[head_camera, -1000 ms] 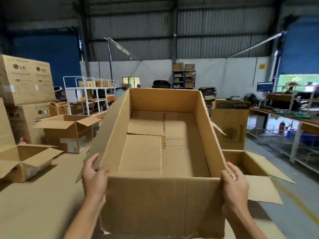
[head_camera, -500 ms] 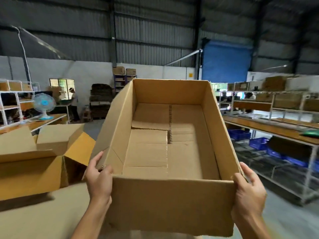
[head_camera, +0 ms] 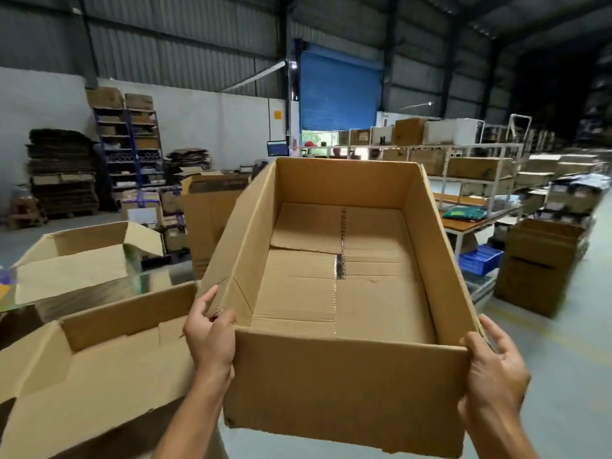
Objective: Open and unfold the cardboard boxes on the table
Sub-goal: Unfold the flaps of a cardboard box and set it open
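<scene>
I hold a large open cardboard box in the air in front of me, its mouth tilted up so I see the folded bottom flaps inside. My left hand grips the near left corner, fingers over the left wall's edge. My right hand clasps the near right corner from outside. Another open box lies at lower left on the table, and a third open box sits behind it.
A tall upright carton stands behind the held box. At right are work benches, white racks with boxes, blue crates and a brown carton stack. Flattened cardboard piles line the far wall.
My view and the held box have swung to the right, away from the table; the table's boxes have slid to the left of the frame. Both hands keep their grip.
</scene>
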`<state>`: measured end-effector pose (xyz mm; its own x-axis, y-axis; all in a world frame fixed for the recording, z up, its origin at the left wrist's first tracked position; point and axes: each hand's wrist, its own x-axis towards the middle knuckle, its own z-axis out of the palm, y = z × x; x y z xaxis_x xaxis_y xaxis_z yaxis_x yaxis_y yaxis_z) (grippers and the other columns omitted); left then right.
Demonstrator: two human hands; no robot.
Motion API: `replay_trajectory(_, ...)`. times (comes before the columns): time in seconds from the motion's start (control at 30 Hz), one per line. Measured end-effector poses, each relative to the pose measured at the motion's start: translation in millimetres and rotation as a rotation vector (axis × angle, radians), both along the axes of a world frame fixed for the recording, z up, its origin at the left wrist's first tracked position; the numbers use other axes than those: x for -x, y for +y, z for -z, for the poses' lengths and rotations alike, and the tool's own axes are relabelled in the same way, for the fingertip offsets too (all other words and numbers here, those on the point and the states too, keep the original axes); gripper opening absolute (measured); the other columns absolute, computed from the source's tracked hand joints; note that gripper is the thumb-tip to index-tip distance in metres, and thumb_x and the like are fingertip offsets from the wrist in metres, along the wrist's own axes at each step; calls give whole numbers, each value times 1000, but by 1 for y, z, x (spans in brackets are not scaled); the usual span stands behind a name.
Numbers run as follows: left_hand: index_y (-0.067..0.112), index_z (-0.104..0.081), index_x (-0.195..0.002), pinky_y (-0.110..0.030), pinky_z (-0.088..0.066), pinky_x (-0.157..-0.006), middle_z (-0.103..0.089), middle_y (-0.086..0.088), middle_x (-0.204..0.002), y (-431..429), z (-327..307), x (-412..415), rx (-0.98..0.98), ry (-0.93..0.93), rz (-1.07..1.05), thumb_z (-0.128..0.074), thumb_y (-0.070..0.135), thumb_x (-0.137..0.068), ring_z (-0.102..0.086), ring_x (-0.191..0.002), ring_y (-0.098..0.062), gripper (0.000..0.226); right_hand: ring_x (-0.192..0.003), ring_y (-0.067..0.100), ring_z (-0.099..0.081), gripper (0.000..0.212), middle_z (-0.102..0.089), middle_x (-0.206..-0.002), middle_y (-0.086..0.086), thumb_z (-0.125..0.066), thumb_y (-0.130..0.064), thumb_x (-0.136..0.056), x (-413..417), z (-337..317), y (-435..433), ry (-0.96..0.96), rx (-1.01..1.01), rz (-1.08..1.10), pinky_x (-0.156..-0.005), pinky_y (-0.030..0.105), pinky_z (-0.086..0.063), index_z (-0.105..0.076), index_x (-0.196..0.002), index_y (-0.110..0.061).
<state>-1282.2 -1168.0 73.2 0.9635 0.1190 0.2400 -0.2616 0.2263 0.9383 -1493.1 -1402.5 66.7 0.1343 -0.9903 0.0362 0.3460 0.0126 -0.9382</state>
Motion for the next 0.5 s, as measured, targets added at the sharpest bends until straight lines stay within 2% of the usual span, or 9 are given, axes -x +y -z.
replay_trajectory(0.1,19,-59,-134,-37,-51,-88,-61,-4,-122,-52,19,-10,-31,26,44,-65,6,-87,-57,-115,-24,49,-98,27,-62,43,-65,-115,11,-61,-11,-92,-2,22,-41,31,-25,58,-87,40,-53,-62,-133,-25)
replay_trajectory(0.23,21,-59,-132,-32,-48,-82,-60,-4,-118,-112,54,-32,-92,82,57,-63,5,-88,-56,-109,-21,47,-111,30,-62,43,-64,-124,10,-60,-13,-91,-22,57,-94,115,-62,88,-95,46,-54,-61,-133,-24)
replay_trajectory(0.4,16,-63,-127,-37,-51,-94,-65,-8,-120,-178,125,-91,-120,255,-8,-59,0,-83,-61,-110,-26,47,-111,26,-61,40,-64,-123,8,-62,-16,-91,-81,104,-173,249,-61,41,-100,50,-51,-62,-131,-19)
replay_trajectory(0.5,14,-63,-128,-38,-51,-95,-65,-8,-123,-215,166,-124,-116,377,-41,-58,-2,-82,-62,-110,-27,49,-110,24,-59,38,-64,-123,7,-62,-15,-94,-129,133,-224,325,-59,-16,-93,41,-51,-62,-131,-14)
